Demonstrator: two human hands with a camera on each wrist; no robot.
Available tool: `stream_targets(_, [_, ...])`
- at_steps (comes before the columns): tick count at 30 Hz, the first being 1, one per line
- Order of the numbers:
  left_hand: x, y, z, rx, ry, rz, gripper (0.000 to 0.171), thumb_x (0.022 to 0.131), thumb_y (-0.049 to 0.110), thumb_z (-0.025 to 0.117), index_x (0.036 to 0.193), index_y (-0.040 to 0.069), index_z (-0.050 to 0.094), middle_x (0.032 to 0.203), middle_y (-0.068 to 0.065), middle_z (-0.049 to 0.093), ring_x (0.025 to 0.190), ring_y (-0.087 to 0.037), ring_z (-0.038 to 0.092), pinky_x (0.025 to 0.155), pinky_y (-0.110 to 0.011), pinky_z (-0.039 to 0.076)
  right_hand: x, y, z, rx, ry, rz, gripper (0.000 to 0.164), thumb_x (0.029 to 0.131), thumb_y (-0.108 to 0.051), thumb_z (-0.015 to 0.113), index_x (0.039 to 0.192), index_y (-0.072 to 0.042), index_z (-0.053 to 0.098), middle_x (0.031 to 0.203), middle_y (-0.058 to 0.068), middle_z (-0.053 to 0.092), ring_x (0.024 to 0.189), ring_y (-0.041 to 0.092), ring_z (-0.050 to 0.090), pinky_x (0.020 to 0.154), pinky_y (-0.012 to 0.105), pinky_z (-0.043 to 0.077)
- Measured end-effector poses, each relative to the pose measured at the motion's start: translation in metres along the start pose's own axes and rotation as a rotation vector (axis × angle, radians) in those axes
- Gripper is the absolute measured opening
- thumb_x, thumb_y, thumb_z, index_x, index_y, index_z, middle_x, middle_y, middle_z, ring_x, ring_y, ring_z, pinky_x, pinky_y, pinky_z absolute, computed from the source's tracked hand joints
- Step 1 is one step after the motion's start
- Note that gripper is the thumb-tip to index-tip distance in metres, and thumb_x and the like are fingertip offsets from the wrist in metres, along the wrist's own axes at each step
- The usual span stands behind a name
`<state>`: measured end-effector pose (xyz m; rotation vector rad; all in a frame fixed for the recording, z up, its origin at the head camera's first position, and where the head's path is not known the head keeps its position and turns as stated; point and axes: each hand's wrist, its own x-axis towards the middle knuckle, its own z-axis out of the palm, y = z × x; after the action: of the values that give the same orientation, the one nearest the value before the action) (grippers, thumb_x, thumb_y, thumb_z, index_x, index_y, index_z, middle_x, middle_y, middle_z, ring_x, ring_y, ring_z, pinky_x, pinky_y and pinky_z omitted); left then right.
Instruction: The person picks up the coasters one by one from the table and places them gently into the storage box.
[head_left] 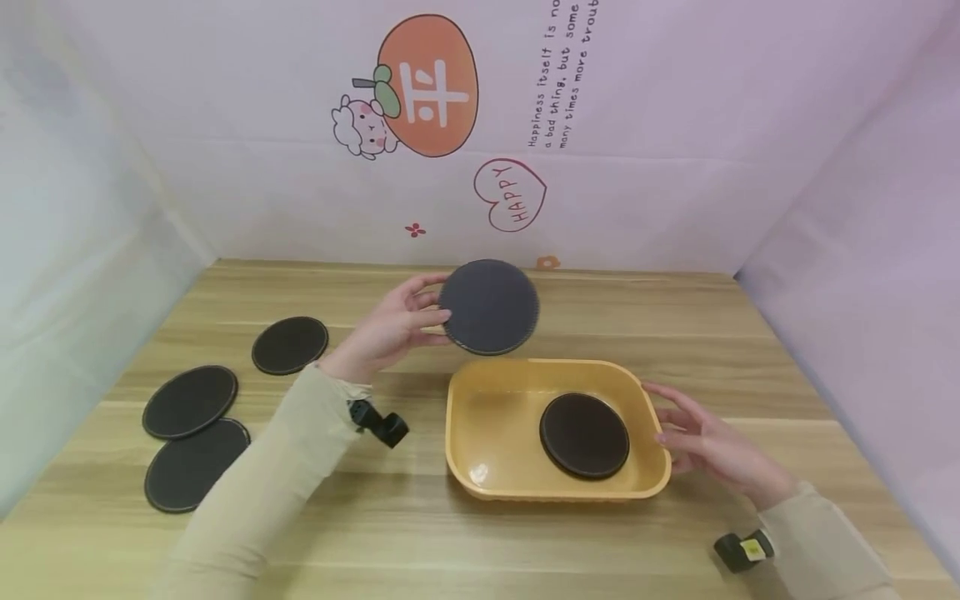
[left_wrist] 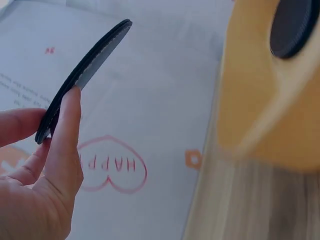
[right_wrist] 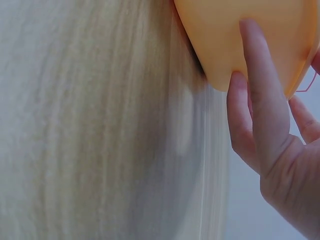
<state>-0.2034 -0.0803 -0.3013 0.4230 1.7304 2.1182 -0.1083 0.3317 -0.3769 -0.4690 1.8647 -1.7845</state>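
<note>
My left hand (head_left: 393, 321) pinches a round black coaster (head_left: 489, 307) with a stitched edge by its left side, thumb on the near face. The coaster is raised and tilted beyond the far rim of a yellow plastic basin (head_left: 487, 433). In the left wrist view, this coaster (left_wrist: 82, 75) appears almost edge-on between thumb and fingers. A second black coaster (head_left: 584, 436) lies inside the basin, towards its right. My right hand (head_left: 701, 442) holds the basin's right end, thumb at the rim. Its fingers touch the outer wall (right_wrist: 215, 45) in the right wrist view.
Three more black coasters lie on the wooden table (head_left: 420, 550) at the left: one alone (head_left: 290, 345) farther back, and two overlapping, an upper one (head_left: 191, 402) and a lower one (head_left: 197, 465). A printed white cloth (head_left: 637, 208) hangs behind the table.
</note>
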Motion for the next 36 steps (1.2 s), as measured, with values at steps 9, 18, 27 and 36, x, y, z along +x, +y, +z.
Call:
stream_targets(9, [0.041, -0.005, 0.066, 0.036, -0.094, -0.006, 0.055, 0.091, -0.011, 0.050, 0.142, 0.004, 0.035, 0.127, -0.025, 0.049, 0.091, -0.020, 0.060, 0.078, -0.040, 0.057, -0.001, 0.001, -0.002, 0.009, 0.007, 0.001, 0.061, 0.097, 0.001, 0.044, 0.146, -0.029, 0.025, 0.124, -0.002, 0.053, 0.103, 0.021, 0.064, 0.076, 0.046, 0.057])
stream_targets(18, [0.057, -0.039, 0.105, 0.086, -0.243, -0.149, 0.053, 0.090, -0.011, 0.051, 0.140, 0.006, 0.040, 0.115, -0.018, 0.055, 0.085, -0.018, 0.061, 0.079, -0.044, 0.056, -0.006, 0.004, -0.001, -0.043, 0.069, 0.071, 0.057, 0.096, -0.003, 0.048, 0.134, -0.043, 0.031, 0.121, -0.008, 0.048, 0.101, 0.014, 0.062, 0.076, 0.042, 0.057])
stream_targets(27, [0.059, -0.062, 0.111, 0.209, -0.394, -0.277, 0.053, 0.091, -0.009, 0.052, 0.140, 0.006, 0.040, 0.125, -0.021, 0.055, 0.100, -0.031, 0.063, 0.074, -0.037, 0.058, -0.005, -0.002, -0.006, -0.052, 0.035, 0.075, 0.062, 0.096, -0.002, 0.049, 0.143, -0.034, 0.026, 0.121, -0.007, 0.048, 0.102, 0.015, 0.063, 0.077, 0.041, 0.057])
stream_targets(36, [0.060, -0.071, 0.105, 0.312, -0.423, -0.319, 0.052, 0.089, -0.011, 0.053, 0.138, 0.001, 0.041, 0.119, -0.021, 0.057, 0.086, -0.023, 0.064, 0.067, -0.032, 0.058, -0.001, -0.005, -0.003, -0.051, -0.002, 0.059, 0.063, 0.096, -0.001, 0.048, 0.148, -0.026, 0.023, 0.126, -0.001, 0.048, 0.105, 0.020, 0.063, 0.077, 0.046, 0.056])
